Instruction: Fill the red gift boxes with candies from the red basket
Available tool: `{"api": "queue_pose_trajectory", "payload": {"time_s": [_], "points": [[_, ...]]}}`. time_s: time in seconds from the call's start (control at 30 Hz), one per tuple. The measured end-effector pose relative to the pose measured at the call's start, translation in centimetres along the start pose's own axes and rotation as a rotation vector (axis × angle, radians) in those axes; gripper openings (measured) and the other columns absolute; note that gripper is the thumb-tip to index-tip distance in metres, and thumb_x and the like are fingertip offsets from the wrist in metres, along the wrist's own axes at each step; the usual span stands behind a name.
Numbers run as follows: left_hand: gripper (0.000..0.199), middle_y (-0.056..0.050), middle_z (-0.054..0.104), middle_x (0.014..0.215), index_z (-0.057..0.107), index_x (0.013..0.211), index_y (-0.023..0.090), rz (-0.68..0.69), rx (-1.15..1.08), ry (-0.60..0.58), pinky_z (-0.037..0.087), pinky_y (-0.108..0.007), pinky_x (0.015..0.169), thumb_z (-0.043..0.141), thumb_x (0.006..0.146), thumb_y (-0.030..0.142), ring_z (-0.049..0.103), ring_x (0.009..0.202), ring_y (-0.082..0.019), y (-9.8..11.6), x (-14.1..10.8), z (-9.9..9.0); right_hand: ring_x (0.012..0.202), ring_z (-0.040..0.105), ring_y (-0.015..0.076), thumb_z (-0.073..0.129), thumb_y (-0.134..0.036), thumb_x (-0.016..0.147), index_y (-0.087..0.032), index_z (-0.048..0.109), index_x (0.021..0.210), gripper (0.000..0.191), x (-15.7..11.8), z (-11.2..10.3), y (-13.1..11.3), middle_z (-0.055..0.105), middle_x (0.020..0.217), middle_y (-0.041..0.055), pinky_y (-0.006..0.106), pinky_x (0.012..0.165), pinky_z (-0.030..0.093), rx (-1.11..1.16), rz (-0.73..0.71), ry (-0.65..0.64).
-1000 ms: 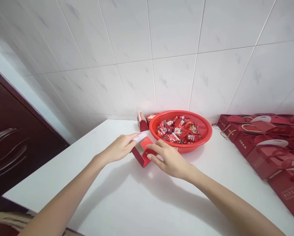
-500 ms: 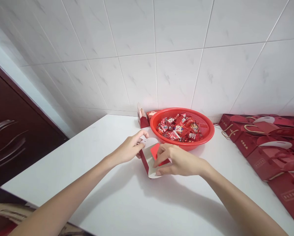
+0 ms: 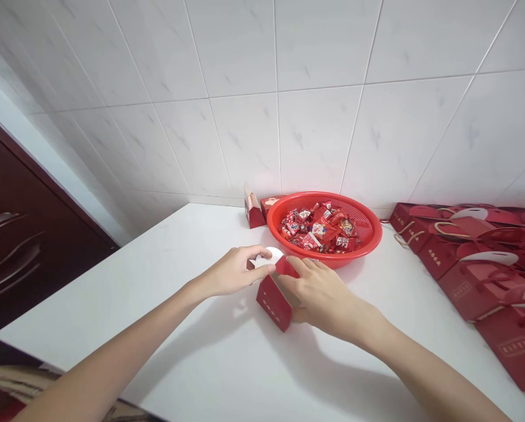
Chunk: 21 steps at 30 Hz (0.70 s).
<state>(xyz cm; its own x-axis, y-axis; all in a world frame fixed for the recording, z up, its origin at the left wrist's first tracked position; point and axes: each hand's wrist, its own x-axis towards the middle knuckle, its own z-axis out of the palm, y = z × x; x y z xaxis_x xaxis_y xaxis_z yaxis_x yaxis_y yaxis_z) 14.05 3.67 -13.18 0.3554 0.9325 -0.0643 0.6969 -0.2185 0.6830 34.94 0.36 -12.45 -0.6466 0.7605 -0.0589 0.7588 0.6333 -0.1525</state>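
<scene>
A small dark red box (image 3: 275,302) with gold marks on its front stands on the white table, its top flaps partly raised. My left hand (image 3: 236,269) pinches the round white flap at the box's left. Over the right side of the box, my right hand (image 3: 324,296) holds a red flap, fingers on top and thumb low behind the front panel. The inside of the box is mostly hidden by my right hand. Just behind the hands sits a red plastic basket (image 3: 370,234) full of red-wrapped sweets (image 3: 324,228).
Several dark red boxes with cord handles (image 3: 460,287) line the table's right side. Two small red boxes (image 3: 256,215) stand by the tiled wall (image 3: 245,146), left of the basket. A dark cabinet (image 3: 34,246) is at far left, beyond the white table (image 3: 166,252).
The box has turned so its marked front faces me, and its flaps have been drawn upward. My right hand has moved from inside the box to its right side.
</scene>
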Motion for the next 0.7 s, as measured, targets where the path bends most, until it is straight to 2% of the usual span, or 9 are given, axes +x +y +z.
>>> {"api": "queue_pose_trajectory", "payload": {"time_s": [0.1,0.2,0.3,0.37,0.53,0.7], "points": [[0.07,-0.013,0.061,0.135,0.06,0.132,0.018,-0.025,0.071,-0.117,0.053,-0.035,0.089,0.062,0.08,0.064,0.063,0.108,-0.028,-0.2,-0.1,-0.6,0.101,0.058,0.0257,0.064,-0.008,0.079,-0.015,0.059,0.118,0.04,-0.4,-0.2,0.3,0.057,0.12,0.0132,0.033,0.073,0.04,-0.051,0.102,0.012],[0.087,-0.016,0.052,0.146,0.049,0.144,0.017,-0.07,0.125,-0.257,0.05,-0.035,0.094,0.065,0.075,0.068,0.057,0.122,-0.032,-0.2,-0.4,-1.0,0.091,0.06,0.0239,0.07,-0.017,0.078,-0.015,0.056,0.116,0.04,-0.7,-0.6,0.8,0.059,0.116,0.0111,0.03,0.063,0.037,0.015,0.186,-0.018],[0.104,-0.016,0.041,0.155,0.033,0.154,0.019,-0.087,0.181,-0.347,0.048,-0.036,0.097,0.071,0.07,0.067,0.054,0.127,-0.033,0.0,-0.9,-1.0,0.082,0.059,0.021,0.074,-0.024,0.076,-0.016,0.055,0.112,0.042,-1.2,-0.7,1.4,0.058,0.111,0.0088,0.028,0.058,0.034,0.119,0.236,-0.037],[0.109,-0.014,0.04,0.156,0.029,0.156,0.022,-0.066,0.221,-0.366,0.046,-0.036,0.1,0.075,0.067,0.064,0.052,0.129,-0.034,0.2,-1.2,-0.8,0.084,0.059,0.021,0.075,-0.024,0.076,-0.016,0.056,0.11,0.041,-1.4,-0.7,2.0,0.058,0.109,0.0084,0.027,0.06,0.036,0.178,0.249,-0.015],[0.104,-0.005,0.05,0.15,0.028,0.156,0.032,0.038,0.202,-0.413,0.046,-0.032,0.097,0.079,0.068,0.054,0.053,0.127,-0.032,0.0,-1.4,-0.4,0.085,0.059,0.0219,0.077,-0.033,0.075,-0.016,0.057,0.11,0.043,-1.9,-1.0,3.6,0.062,0.1,0.0068,0.027,0.061,0.038,0.334,0.3,-0.016],[0.101,-0.007,0.052,0.147,0.027,0.156,0.033,0.013,0.212,-0.4,0.046,-0.032,0.095,0.077,0.071,0.051,0.056,0.121,-0.031,-0.4,-1.2,0.3,0.082,0.061,0.0238,0.08,-0.041,0.069,-0.018,0.06,0.1,0.044,-2.6,-1.8,5.0,0.066,0.098,0.0071,0.029,0.06,0.038,0.22,0.348,-0.146]]}}
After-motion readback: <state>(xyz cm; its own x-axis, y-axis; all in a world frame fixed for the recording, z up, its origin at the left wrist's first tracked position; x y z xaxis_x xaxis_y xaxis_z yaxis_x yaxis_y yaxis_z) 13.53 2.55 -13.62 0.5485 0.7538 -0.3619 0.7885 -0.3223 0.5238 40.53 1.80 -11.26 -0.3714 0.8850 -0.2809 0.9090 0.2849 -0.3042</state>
